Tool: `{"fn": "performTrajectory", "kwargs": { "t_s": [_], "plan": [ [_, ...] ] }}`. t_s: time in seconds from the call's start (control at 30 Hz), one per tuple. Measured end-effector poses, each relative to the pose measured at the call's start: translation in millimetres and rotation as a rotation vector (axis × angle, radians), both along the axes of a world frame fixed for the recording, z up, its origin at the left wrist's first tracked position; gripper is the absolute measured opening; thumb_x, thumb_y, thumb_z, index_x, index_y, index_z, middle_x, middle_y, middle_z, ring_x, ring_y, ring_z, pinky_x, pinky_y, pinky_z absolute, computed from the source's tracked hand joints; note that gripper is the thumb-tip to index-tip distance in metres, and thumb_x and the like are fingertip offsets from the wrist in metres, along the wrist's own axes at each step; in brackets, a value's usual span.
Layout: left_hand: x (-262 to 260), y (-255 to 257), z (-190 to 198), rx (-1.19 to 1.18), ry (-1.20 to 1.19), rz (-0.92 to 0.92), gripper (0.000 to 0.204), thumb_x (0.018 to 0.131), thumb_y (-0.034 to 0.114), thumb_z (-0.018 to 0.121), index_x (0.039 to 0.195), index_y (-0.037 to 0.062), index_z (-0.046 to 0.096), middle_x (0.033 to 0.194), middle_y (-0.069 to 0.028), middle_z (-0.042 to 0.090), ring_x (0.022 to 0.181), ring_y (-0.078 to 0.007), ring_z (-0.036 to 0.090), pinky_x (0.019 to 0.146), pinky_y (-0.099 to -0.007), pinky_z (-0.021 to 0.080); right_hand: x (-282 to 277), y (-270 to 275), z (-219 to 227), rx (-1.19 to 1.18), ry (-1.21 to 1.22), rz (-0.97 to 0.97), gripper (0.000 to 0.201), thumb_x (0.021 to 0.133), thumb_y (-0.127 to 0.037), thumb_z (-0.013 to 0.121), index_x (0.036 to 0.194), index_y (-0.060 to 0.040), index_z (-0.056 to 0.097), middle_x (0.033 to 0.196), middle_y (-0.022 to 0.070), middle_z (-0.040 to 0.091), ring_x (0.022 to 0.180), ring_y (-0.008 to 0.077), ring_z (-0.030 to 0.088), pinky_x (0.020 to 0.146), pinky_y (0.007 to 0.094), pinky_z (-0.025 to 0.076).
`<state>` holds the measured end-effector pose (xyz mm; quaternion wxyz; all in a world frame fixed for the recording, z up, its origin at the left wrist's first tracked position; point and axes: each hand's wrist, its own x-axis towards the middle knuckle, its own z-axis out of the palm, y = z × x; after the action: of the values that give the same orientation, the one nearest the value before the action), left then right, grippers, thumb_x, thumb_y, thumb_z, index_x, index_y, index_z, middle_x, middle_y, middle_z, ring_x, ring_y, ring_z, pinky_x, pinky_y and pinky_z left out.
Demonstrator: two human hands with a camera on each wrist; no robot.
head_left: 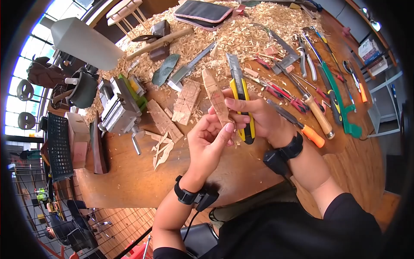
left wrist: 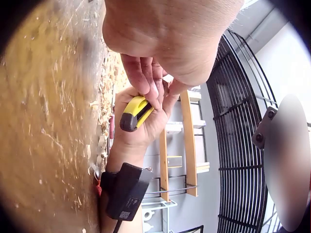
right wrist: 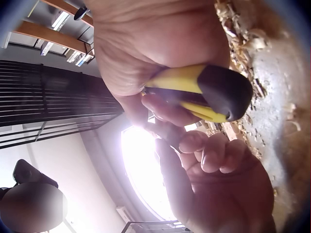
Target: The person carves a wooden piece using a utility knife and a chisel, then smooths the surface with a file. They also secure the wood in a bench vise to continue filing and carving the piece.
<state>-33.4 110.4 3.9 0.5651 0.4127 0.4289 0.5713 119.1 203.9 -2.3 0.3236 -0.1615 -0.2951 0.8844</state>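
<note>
A slim, tapered piece of carved wood (head_left: 212, 91) with pencil-like lines stands nearly upright, its lower end pinched between the thumb and fingers of my left hand (head_left: 206, 144). My right hand (head_left: 264, 115) grips a yellow and black snap-off utility knife (head_left: 247, 133). The blade is extended and points away from me, beside the wood. Fingertips of both hands meet near the wood's lower end. In the left wrist view the knife's dark butt end (left wrist: 129, 121) faces the camera. The right wrist view shows the knife handle (right wrist: 226, 92) across the right palm; the wood is mostly hidden there.
Wood shavings (head_left: 254, 36) cover the back of the wooden table (head_left: 129, 181). A vise (head_left: 123, 101), marked wood blocks (head_left: 186, 101) and a caliper (head_left: 185, 71) lie left. Pliers (head_left: 307, 60), a green saw (head_left: 334, 93) and an orange-handled tool (head_left: 312, 136) lie right.
</note>
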Motion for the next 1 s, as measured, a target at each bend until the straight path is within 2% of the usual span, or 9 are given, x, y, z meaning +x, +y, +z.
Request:
{"fn": "performTrajectory", "kwargs": {
  "t_s": [0.2,0.3,0.37,0.4,0.43,0.5,0.53,0.87,1.0],
  "plan": [
    [-1,0,6,-0.021,0.020,0.006,0.028,0.096,0.010,0.070,0.118,-0.0030,0.059,0.092,-0.0051,0.071,0.079,-0.0071,0.064,0.068,-0.0215,0.052,-1,-4,5,-0.052,-0.035,0.003,0.033,0.096,-0.013,0.067,0.126,-0.0014,0.059,0.105,0.0080,0.070,0.056,0.0001,0.044,0.052,0.0176,0.040],
    [2,0,3,0.052,0.102,0.003,0.026,0.098,0.011,0.066,0.118,-0.0041,0.058,0.096,-0.0064,0.070,0.079,-0.0079,0.064,0.069,-0.0221,0.051,-3,-4,11,0.103,-0.143,0.033,0.040,0.092,-0.018,0.073,0.125,-0.0001,0.059,0.097,0.0038,0.067,0.059,0.0010,0.047,0.055,0.0164,0.040],
    [-1,-1,3,0.038,0.049,-0.028,0.024,0.102,0.014,0.060,0.117,-0.0046,0.058,0.098,-0.0082,0.070,0.078,-0.0088,0.064,0.069,-0.0226,0.051,-5,-7,13,0.213,-0.249,-0.039,0.045,0.088,-0.022,0.077,0.123,0.0010,0.059,0.089,0.0003,0.062,0.062,0.0030,0.051,0.060,0.0153,0.042],
    [-3,-2,3,0.028,0.006,-0.069,0.025,0.105,0.017,0.054,0.117,-0.0050,0.058,0.100,-0.0100,0.069,0.077,-0.0098,0.064,0.068,-0.0231,0.051,-3,-5,15,0.245,-0.222,-0.004,0.041,0.089,-0.022,0.077,0.118,0.0017,0.060,0.086,0.0010,0.062,0.063,0.0057,0.054,0.057,0.0175,0.046],
    [-4,-3,2,0.023,0.004,-0.071,0.025,0.105,0.017,0.054,0.117,-0.0050,0.058,0.100,-0.0100,0.069,0.077,-0.0098,0.064,0.068,-0.0231,0.051,-3,-5,16,0.240,-0.224,-0.005,0.041,0.089,-0.022,0.077,0.118,0.0017,0.060,0.086,0.0010,0.062,0.063,0.0057,0.054,0.057,0.0175,0.046],
    [-7,-2,2,0.003,-0.093,-0.143,0.034,0.109,0.023,0.042,0.117,-0.0059,0.057,0.103,-0.0131,0.067,0.075,-0.0121,0.064,0.068,-0.0248,0.052,-5,-8,19,0.247,-0.272,-0.058,0.033,0.090,-0.027,0.078,0.106,-0.0010,0.066,0.077,0.0018,0.066,0.056,0.0057,0.058,0.049,0.0187,0.042],
    [-8,-2,1,-0.018,-0.076,-0.164,0.041,0.109,0.028,0.037,0.117,-0.0061,0.058,0.102,-0.0147,0.066,0.075,-0.0145,0.064,0.068,-0.0264,0.053,-6,-8,21,0.249,-0.268,-0.055,0.032,0.090,-0.027,0.077,0.103,-0.0004,0.065,0.078,0.0031,0.066,0.052,0.0084,0.061,0.046,0.0202,0.042],
    [-7,-1,0,-0.065,-0.214,-0.220,0.043,0.107,0.027,0.035,0.120,-0.0087,0.055,0.102,-0.0166,0.064,0.078,-0.0187,0.064,0.069,-0.0281,0.053,-2,-8,25,0.259,-0.275,-0.032,0.025,0.093,-0.021,0.073,0.100,0.0017,0.064,0.078,0.0057,0.067,0.051,0.0112,0.063,0.046,0.0223,0.046],
    [-2,-2,3,-0.090,-0.212,-0.107,0.045,0.107,0.029,0.035,0.124,-0.0083,0.054,0.099,-0.0157,0.064,0.083,-0.0179,0.062,0.071,-0.0292,0.052,-2,-8,30,0.315,-0.362,-0.006,0.017,0.094,-0.015,0.071,0.096,0.0013,0.066,0.072,0.0048,0.067,0.054,0.0118,0.064,0.051,0.0245,0.050]
  ]
}}
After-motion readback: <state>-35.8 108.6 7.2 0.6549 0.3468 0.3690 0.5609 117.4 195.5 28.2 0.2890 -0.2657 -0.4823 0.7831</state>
